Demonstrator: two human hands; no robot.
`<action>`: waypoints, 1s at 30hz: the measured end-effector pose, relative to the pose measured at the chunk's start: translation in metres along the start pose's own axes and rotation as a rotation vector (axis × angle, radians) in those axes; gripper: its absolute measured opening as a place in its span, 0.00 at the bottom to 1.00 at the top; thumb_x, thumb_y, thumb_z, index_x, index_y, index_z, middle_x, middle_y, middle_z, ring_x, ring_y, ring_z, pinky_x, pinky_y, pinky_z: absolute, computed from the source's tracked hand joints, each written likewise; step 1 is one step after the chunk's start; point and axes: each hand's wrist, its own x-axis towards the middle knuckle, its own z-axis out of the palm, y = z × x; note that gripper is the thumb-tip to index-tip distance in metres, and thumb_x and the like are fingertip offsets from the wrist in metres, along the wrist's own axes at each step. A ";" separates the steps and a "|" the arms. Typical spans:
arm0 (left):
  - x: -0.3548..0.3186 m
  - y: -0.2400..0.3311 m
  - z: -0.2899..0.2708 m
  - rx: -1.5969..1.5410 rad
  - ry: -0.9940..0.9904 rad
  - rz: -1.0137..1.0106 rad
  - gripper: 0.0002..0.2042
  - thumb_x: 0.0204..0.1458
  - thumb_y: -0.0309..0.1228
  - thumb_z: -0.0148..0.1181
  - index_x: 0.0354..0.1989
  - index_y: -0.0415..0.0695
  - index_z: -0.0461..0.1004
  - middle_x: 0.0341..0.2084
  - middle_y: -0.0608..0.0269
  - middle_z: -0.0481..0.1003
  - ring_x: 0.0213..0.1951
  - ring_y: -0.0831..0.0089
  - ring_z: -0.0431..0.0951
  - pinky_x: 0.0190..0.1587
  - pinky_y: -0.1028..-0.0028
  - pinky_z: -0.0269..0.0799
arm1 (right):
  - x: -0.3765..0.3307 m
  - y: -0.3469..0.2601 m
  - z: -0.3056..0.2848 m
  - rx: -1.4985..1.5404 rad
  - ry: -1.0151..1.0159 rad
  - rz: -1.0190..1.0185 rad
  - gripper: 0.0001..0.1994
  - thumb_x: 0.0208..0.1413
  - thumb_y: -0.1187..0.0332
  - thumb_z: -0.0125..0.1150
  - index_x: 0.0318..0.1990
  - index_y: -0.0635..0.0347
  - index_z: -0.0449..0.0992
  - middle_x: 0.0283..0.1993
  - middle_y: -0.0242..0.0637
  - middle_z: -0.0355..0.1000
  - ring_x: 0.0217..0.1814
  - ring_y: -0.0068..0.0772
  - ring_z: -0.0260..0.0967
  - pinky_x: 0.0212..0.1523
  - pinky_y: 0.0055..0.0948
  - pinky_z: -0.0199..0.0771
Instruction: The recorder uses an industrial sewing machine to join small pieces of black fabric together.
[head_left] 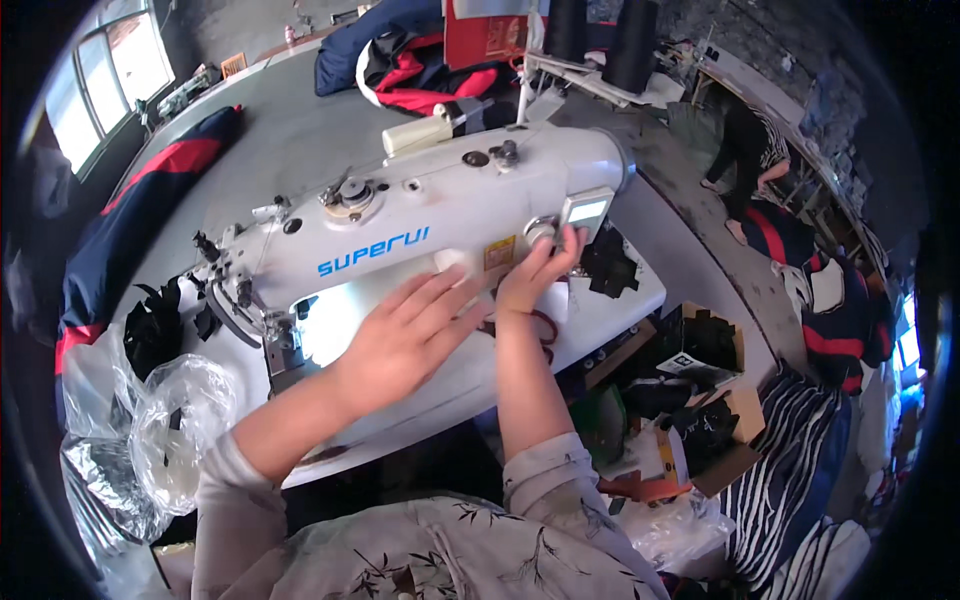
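A white industrial sewing machine stands before me, its lamp lighting the needle area at the left. My left hand has its fingers stretched out flat, their tips near the machine's front and a pale lever; I cannot tell whether they touch it. At the right end of the machine, my right hand has its fingers bent round a round dial beside the small lit display panel. Red scissor handles show partly behind my right wrist, on the white machine table.
Black pieces lie on the table's right end, others at the left by clear plastic bags. Boxes of black parts stand lower right. Thread cones rise behind. Another person bends at the far right.
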 end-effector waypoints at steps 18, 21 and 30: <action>0.119 -0.035 0.061 0.516 -0.127 0.075 0.25 0.57 0.36 0.53 0.65 0.51 0.69 0.70 0.63 0.59 0.76 0.61 0.45 0.76 0.53 0.35 | 0.003 0.002 0.005 -0.070 0.069 -0.089 0.29 0.56 0.55 0.69 0.56 0.62 0.62 0.67 0.53 0.53 0.70 0.55 0.53 0.66 0.51 0.58; 0.100 -0.016 0.055 0.537 -0.030 0.079 0.22 0.55 0.36 0.53 0.60 0.52 0.75 0.69 0.63 0.61 0.74 0.61 0.51 0.75 0.52 0.41 | 0.001 0.007 0.000 -0.039 0.073 -0.114 0.32 0.56 0.59 0.70 0.60 0.61 0.58 0.68 0.50 0.52 0.69 0.49 0.53 0.65 0.48 0.60; -0.164 0.025 0.009 -0.009 -0.115 -0.130 0.18 0.46 0.29 0.58 0.49 0.44 0.75 0.45 0.58 0.76 0.51 0.63 0.78 0.55 0.60 0.75 | 0.013 -0.003 -0.009 0.113 0.082 -0.138 0.28 0.67 0.54 0.51 0.66 0.66 0.59 0.71 0.51 0.52 0.75 0.48 0.48 0.72 0.48 0.49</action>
